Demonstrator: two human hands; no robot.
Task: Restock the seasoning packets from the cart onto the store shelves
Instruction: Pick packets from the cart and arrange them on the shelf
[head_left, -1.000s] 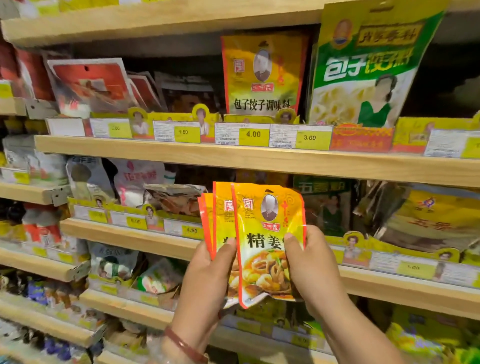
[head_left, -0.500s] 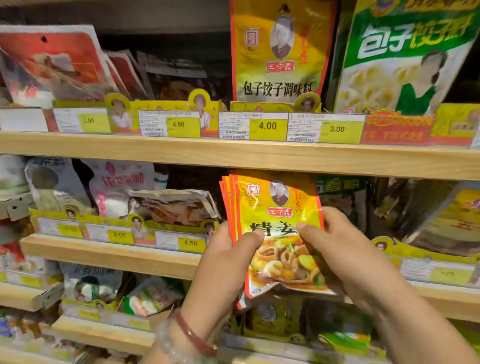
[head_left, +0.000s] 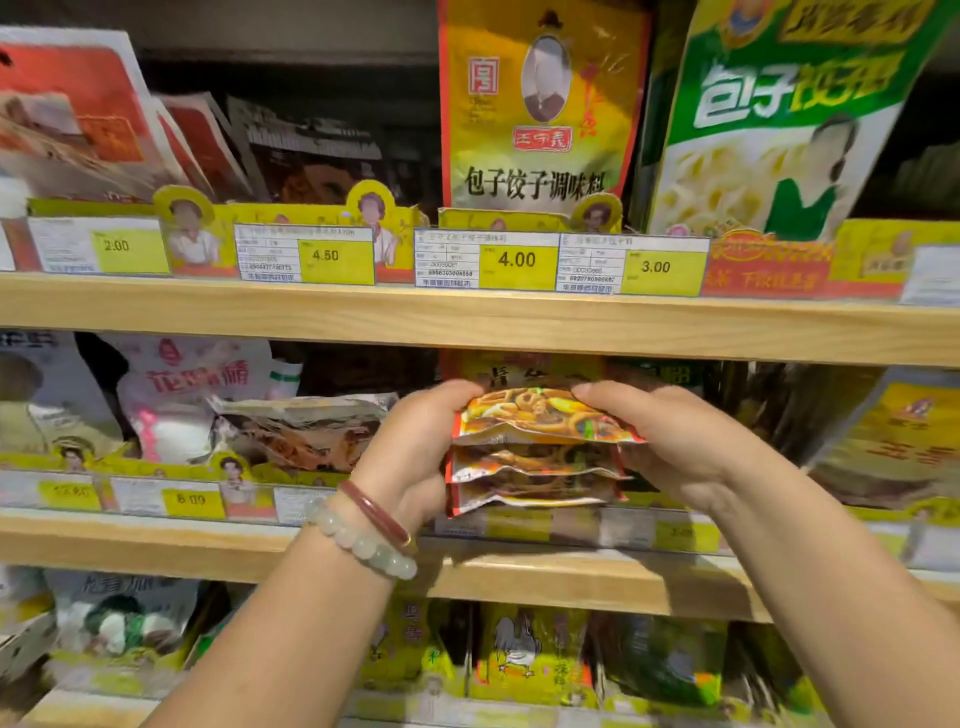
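Packets tipped toward the middle shelf

Both hands hold a small stack of yellow, red-edged foil seasoning packets (head_left: 540, 447) between them: left hand (head_left: 415, 447) curled round the left end, right hand (head_left: 670, 441) round the right. Their long axis runs along the wooden middle shelf (head_left: 156, 545), above its front edge, tops leaning into the opening. Neither hand is nearer.

You see price tags 2.00 (head_left: 115, 245), 4.50 (head_left: 325, 255), 4.00 (head_left: 516, 259), 3.00 (head_left: 655, 267) | a white bead bracelet (head_left: 363, 543) beside a red bangle (head_left: 375, 512) | a chicken pouch (head_left: 524, 657) low down
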